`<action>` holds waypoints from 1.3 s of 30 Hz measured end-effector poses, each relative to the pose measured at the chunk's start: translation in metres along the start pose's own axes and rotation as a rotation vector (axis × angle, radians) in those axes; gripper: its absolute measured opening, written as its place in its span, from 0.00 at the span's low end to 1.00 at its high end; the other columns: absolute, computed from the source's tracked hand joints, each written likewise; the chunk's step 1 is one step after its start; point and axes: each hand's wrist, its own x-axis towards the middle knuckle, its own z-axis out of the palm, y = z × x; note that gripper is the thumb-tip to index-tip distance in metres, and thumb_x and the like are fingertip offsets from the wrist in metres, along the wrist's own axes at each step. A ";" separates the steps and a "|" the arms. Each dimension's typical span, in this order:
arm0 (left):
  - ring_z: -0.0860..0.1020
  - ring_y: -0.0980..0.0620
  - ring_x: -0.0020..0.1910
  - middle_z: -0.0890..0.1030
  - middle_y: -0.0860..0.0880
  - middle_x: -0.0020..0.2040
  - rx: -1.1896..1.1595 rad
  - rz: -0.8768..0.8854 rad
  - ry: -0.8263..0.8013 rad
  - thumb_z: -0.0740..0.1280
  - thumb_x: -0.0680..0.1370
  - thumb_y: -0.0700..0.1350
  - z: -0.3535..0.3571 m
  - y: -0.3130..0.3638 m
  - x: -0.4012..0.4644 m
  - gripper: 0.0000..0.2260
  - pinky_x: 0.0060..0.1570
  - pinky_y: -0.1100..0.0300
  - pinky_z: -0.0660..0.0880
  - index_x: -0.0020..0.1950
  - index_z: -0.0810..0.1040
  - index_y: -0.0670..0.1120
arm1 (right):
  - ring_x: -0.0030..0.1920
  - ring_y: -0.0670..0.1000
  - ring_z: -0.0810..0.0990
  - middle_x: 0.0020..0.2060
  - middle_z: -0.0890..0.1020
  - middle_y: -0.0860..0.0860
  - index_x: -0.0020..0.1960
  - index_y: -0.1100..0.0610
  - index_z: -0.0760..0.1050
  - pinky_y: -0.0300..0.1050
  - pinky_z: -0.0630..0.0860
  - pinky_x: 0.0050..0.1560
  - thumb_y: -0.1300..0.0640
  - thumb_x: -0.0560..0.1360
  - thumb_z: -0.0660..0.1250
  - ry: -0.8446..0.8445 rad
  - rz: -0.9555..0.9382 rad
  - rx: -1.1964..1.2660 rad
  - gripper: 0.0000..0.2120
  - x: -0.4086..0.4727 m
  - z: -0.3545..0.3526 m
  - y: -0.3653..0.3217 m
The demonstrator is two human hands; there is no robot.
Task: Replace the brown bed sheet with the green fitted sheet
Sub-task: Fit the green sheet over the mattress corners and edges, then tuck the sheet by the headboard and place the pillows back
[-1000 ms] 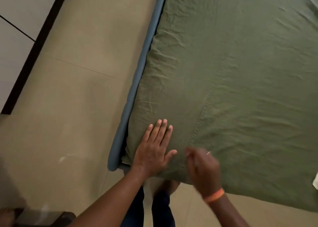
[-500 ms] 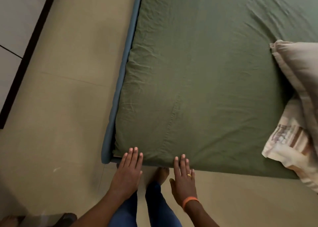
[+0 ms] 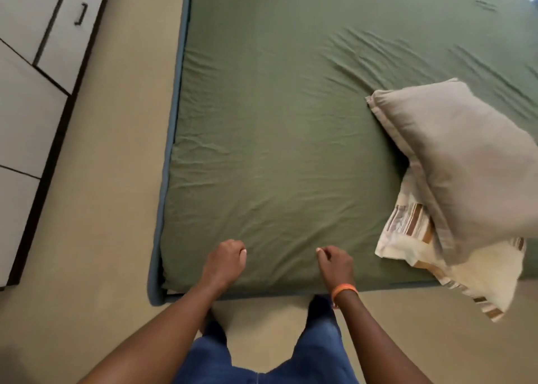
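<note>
At the near edge of the bed, the left hand and right hand hover or rest over the green sheet, each loosely curled into a soft fist; I cannot tell whether either pinches cloth, and no fold rises between the fingers. The sheet already covers the whole visible mattress, tucked down along the blue frame on the left and over the near edge; no brown sheet is in view. The risk, as I judge it, lies in the smoothing: the cloth is a thin, matte woven cotton, soft and creased, with fine ripples fanning across the far right and short wrinkles by the left edge, and a hard tug toward the near side could drag an elastic corner off the mattress, most likely a far one that cannot be seen from here. The grey pillow, plump and limp, lies tilted on the sheet's right side over a striped pillow that overhangs the near edge; both pin the cloth beneath them, so pulling there would bunch it, and the striped one could slide to the smooth tiled floor
</note>
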 end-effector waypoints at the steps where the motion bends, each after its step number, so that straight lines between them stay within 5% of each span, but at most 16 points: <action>1: 0.80 0.45 0.46 0.83 0.45 0.45 -0.021 -0.036 0.005 0.63 0.79 0.46 0.003 0.019 0.009 0.10 0.44 0.54 0.75 0.45 0.82 0.45 | 0.39 0.59 0.80 0.36 0.83 0.60 0.39 0.63 0.80 0.44 0.66 0.40 0.60 0.77 0.69 0.035 0.041 0.083 0.09 0.016 -0.020 0.004; 4: 0.82 0.43 0.46 0.84 0.43 0.44 -0.106 -0.206 0.057 0.65 0.78 0.46 0.015 0.083 0.035 0.10 0.43 0.53 0.75 0.44 0.83 0.43 | 0.47 0.56 0.79 0.43 0.82 0.57 0.50 0.61 0.81 0.43 0.70 0.47 0.52 0.76 0.69 0.149 0.285 0.402 0.12 0.088 -0.085 0.041; 8: 0.82 0.42 0.45 0.85 0.40 0.43 -0.278 -0.428 0.078 0.66 0.77 0.44 0.051 0.183 0.068 0.10 0.42 0.52 0.74 0.43 0.84 0.41 | 0.62 0.63 0.77 0.62 0.77 0.63 0.66 0.65 0.71 0.57 0.75 0.60 0.35 0.68 0.70 0.443 0.784 0.748 0.40 0.178 -0.190 0.114; 11: 0.82 0.45 0.41 0.84 0.43 0.38 -0.397 -0.451 -0.027 0.68 0.77 0.44 0.082 0.274 0.096 0.10 0.40 0.53 0.74 0.40 0.83 0.41 | 0.62 0.63 0.76 0.65 0.75 0.60 0.70 0.59 0.68 0.59 0.74 0.61 0.25 0.55 0.69 0.548 1.059 0.890 0.54 0.213 -0.266 0.150; 14: 0.82 0.47 0.36 0.82 0.48 0.32 -0.556 -0.412 -0.127 0.69 0.76 0.43 0.110 0.358 0.124 0.10 0.39 0.55 0.77 0.34 0.81 0.45 | 0.68 0.66 0.68 0.71 0.65 0.60 0.74 0.58 0.58 0.66 0.71 0.63 0.26 0.45 0.71 0.555 1.153 0.972 0.66 0.234 -0.299 0.173; 17: 0.79 0.49 0.31 0.80 0.47 0.31 -0.731 -0.432 -0.218 0.67 0.76 0.40 0.132 0.433 0.140 0.10 0.38 0.55 0.76 0.35 0.81 0.45 | 0.65 0.65 0.68 0.68 0.64 0.60 0.72 0.59 0.57 0.64 0.70 0.62 0.30 0.54 0.77 0.600 1.087 0.774 0.59 0.234 -0.317 0.197; 20: 0.77 0.50 0.33 0.78 0.47 0.37 -0.796 -0.485 -0.368 0.69 0.78 0.50 0.151 0.486 0.155 0.11 0.36 0.56 0.74 0.41 0.78 0.44 | 0.58 0.59 0.75 0.62 0.71 0.55 0.75 0.57 0.56 0.61 0.76 0.58 0.38 0.55 0.82 0.550 0.956 1.177 0.59 0.245 -0.332 0.230; 23: 0.74 0.50 0.40 0.76 0.48 0.45 -0.904 -0.530 -0.469 0.74 0.70 0.64 0.160 0.517 0.170 0.25 0.37 0.55 0.73 0.49 0.74 0.45 | 0.53 0.59 0.84 0.59 0.81 0.57 0.70 0.60 0.71 0.58 0.82 0.49 0.46 0.47 0.86 0.245 0.816 1.394 0.56 0.266 -0.331 0.265; 26: 0.78 0.48 0.56 0.78 0.50 0.62 -1.117 -0.604 -0.555 0.78 0.56 0.71 0.152 0.534 0.191 0.49 0.54 0.52 0.75 0.68 0.70 0.45 | 0.58 0.59 0.82 0.58 0.82 0.60 0.66 0.63 0.77 0.54 0.81 0.52 0.55 0.62 0.79 0.042 0.737 1.493 0.34 0.257 -0.344 0.238; 28: 0.82 0.45 0.56 0.82 0.46 0.60 -1.237 -0.629 -0.670 0.80 0.60 0.65 0.136 0.539 0.204 0.44 0.57 0.50 0.78 0.68 0.74 0.44 | 0.59 0.59 0.81 0.58 0.83 0.59 0.66 0.62 0.76 0.53 0.81 0.53 0.55 0.65 0.77 -0.038 0.670 1.500 0.31 0.236 -0.350 0.206; 31: 0.84 0.44 0.48 0.85 0.42 0.52 -1.200 -0.562 -0.720 0.75 0.72 0.50 0.104 0.531 0.212 0.23 0.42 0.54 0.82 0.63 0.79 0.39 | 0.60 0.60 0.79 0.58 0.81 0.57 0.63 0.56 0.75 0.59 0.78 0.57 0.47 0.67 0.76 -0.021 0.682 1.485 0.28 0.211 -0.354 0.192; 35: 0.84 0.46 0.43 0.85 0.42 0.46 -1.212 -0.454 -0.732 0.70 0.76 0.45 0.038 0.494 0.216 0.14 0.47 0.53 0.81 0.58 0.81 0.39 | 0.63 0.67 0.74 0.62 0.73 0.62 0.66 0.58 0.67 0.73 0.67 0.64 0.29 0.63 0.72 0.298 0.808 1.889 0.44 0.182 -0.365 0.214; 37: 0.84 0.46 0.44 0.85 0.42 0.47 -1.216 -0.423 -0.723 0.69 0.76 0.45 -0.002 0.464 0.212 0.12 0.45 0.54 0.82 0.55 0.82 0.38 | 0.63 0.66 0.74 0.63 0.76 0.60 0.62 0.53 0.78 0.73 0.68 0.63 0.26 0.63 0.69 0.306 0.716 1.824 0.38 0.173 -0.372 0.219; 39: 0.84 0.45 0.47 0.85 0.41 0.51 -1.186 -0.376 -0.697 0.72 0.72 0.44 -0.042 0.419 0.201 0.16 0.44 0.54 0.82 0.57 0.82 0.38 | 0.57 0.59 0.81 0.57 0.83 0.55 0.55 0.46 0.85 0.63 0.77 0.58 0.29 0.71 0.64 0.173 0.540 1.738 0.25 0.170 -0.376 0.194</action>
